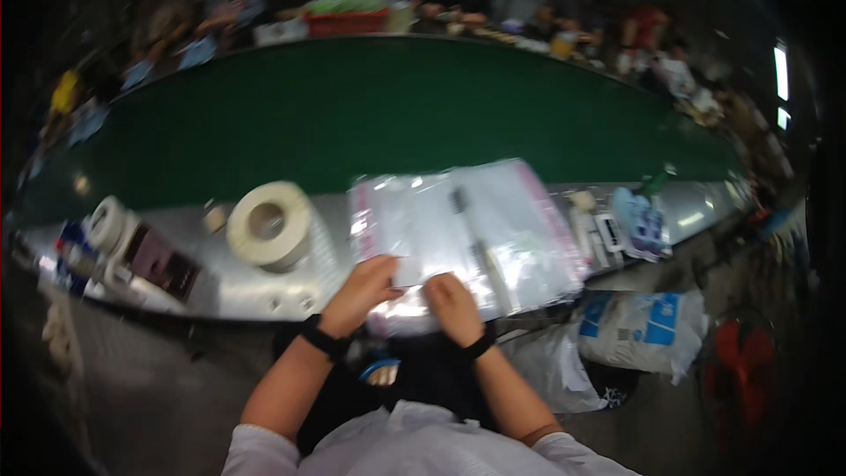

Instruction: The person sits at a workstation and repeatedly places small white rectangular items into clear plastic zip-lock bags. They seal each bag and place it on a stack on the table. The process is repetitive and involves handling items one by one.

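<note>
My left hand (359, 294) is closed, with a small white label (407, 271) pinched between thumb and fingers. Just right of it, my right hand (454, 307) is closed with its fingers curled; whatever they may hold is hidden. Both hands are over the near edge of a stack of clear plastic bags (529, 242) with pink strips along the sides. A long thin object, dark at its far end (458, 201), lies along the bags; blur hides its kind. Left of the bags, a large roll of pale labels (249, 236) rests on the metal ledge, its strip trailing toward me.
A green conveyor belt (397, 106) runs beyond the metal ledge. Bottles and a dark box (163, 263) crowd the left. A blue-and-purple packet (639, 222) lies right. Filled plastic sacks (608, 335) sit below the ledge. Several people and a red basket (346, 25) line the far side.
</note>
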A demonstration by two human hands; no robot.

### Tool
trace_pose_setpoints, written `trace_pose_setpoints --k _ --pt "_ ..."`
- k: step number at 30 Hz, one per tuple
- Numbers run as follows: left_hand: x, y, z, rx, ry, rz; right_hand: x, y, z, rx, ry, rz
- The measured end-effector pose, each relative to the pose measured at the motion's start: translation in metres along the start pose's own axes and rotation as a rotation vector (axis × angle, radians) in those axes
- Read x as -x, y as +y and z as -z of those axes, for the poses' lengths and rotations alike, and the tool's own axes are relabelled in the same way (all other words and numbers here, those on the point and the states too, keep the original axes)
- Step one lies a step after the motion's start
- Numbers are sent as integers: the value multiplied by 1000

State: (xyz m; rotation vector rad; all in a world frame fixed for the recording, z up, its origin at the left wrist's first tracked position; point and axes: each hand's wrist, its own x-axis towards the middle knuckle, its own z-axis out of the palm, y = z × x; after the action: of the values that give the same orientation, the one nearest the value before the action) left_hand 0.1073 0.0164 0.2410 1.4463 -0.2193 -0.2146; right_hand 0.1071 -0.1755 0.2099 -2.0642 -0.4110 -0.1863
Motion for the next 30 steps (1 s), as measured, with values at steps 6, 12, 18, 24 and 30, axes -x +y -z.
trace_pose_setpoints --k 6,12,18,24,30 --pt "-37 -22 0 653 98 507 -12 -9 30 -452 54 -120" --pt "-50 -5 -35 199 -14 527 -15 -16 40 -83 0 190" --pt "-26 -23 -4 808 -76 536 4 -40 23 201 -202 348" --pt "61 10 -26 453 223 273 42 -36 -5 368 -107 244" --pt "80 0 -26 28 312 123 6 -37 -13 263 -93 285"
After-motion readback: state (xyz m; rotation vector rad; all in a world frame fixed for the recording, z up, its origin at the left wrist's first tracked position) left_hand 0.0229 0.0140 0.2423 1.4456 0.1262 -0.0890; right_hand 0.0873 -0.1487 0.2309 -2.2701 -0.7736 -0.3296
